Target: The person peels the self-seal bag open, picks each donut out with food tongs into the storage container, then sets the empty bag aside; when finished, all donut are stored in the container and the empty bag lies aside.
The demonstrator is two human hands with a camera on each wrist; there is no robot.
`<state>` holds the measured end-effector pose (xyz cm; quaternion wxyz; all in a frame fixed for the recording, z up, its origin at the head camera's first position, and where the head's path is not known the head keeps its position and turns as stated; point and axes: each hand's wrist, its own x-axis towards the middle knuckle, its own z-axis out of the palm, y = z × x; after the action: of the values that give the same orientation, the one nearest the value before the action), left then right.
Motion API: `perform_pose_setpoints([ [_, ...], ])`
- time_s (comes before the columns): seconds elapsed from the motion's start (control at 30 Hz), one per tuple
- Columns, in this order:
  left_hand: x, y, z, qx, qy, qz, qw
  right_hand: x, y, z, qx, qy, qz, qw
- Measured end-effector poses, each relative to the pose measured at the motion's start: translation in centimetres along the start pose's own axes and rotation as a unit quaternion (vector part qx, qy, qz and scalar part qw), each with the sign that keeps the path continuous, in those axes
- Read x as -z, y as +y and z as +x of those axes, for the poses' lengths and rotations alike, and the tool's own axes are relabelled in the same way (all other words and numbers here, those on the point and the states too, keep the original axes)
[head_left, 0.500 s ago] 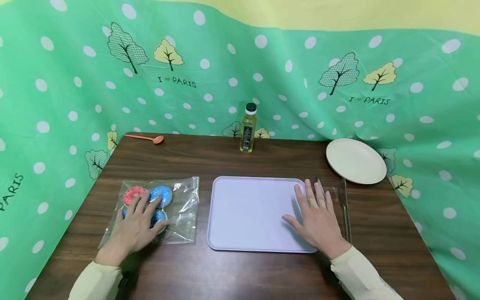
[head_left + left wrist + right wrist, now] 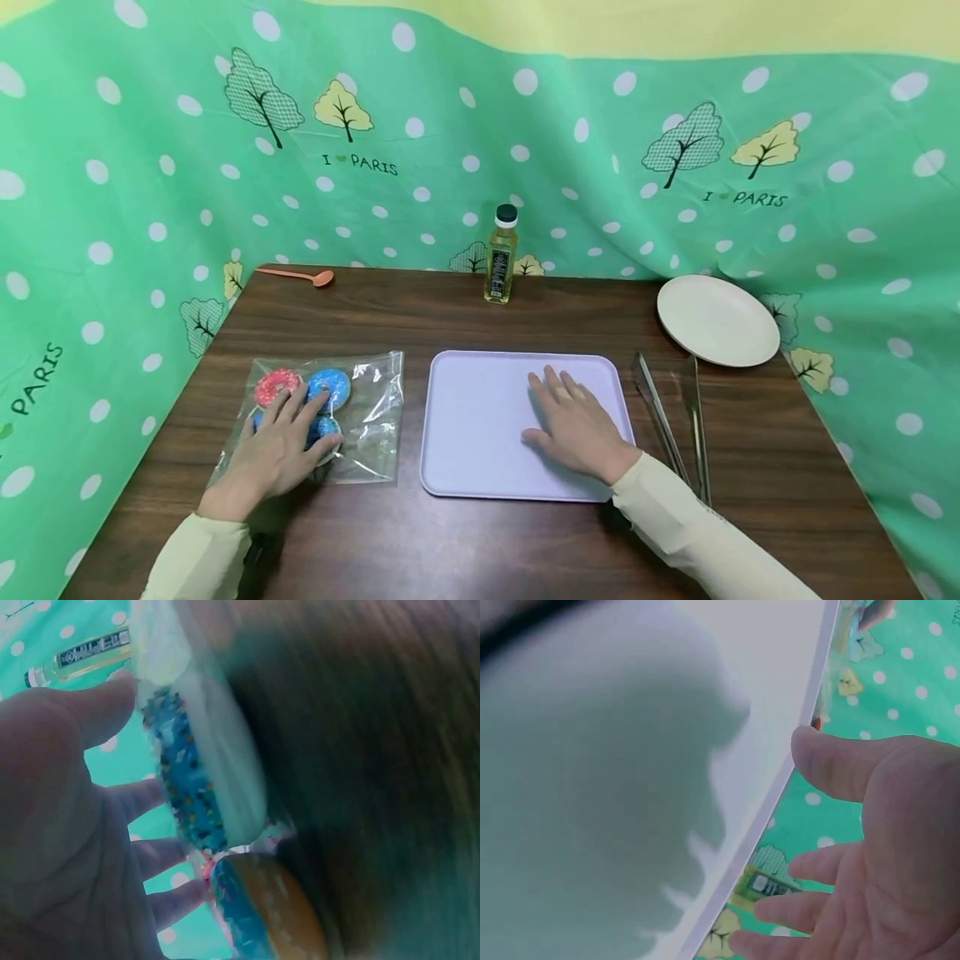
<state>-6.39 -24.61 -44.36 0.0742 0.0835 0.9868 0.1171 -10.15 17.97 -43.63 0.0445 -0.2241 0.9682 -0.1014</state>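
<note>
Across comes the right hand (image 2: 576,429), sliding inward from the near-right edge of the tray (image 2: 472,425) to sit over its right half, and that leaves the metal tongs (image 2: 660,410) in plain sight just beside the tray. Over on the other side, the left hand (image 2: 273,454) keeps its place on the plastic bag (image 2: 367,458), and the donuts (image 2: 337,390) lie inside that bag on the tabletop (image 2: 465,550), left of the tray: one pink, the others blue, partly covered by the fingers.

Both hands are spread, no grip anywhere! The left lays its straight, parted fingers over the bagged donuts, seemingly touching the plastic without curling round anything. The right is just as loose, fingers apart, holding nothing; the right wrist view has it above the tray, its shadow falling on the surface.

So how far along is it? Early days, by the look of it: every donut in view is in the bag, no food shows on the tray, and the tongs lie unheld. Whether the bag's end is sealed, nobody can tell from here. Further back, the bottle (image 2: 500,262) stands upright, the orange spoon (image 2: 324,278) lies in the far left corner, and the white plate (image 2: 720,321) waits at far right, untouched.
</note>
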Motion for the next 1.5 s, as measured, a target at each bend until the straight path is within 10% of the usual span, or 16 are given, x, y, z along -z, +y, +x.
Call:
perform_pose_setpoints([
  [0.6, 0.8, -0.6, 0.6, -0.002, -0.019, -0.021, 0.9996, 0.9, -3.4, 8.3, 0.046, -0.027, 0.083, 0.995],
  [1.5, 1.1, -0.6, 1.1, -0.001, -0.022, -0.028, 0.9994, -0.5, -12.6, 18.9, 0.123, -0.09, 0.055, 0.987],
])
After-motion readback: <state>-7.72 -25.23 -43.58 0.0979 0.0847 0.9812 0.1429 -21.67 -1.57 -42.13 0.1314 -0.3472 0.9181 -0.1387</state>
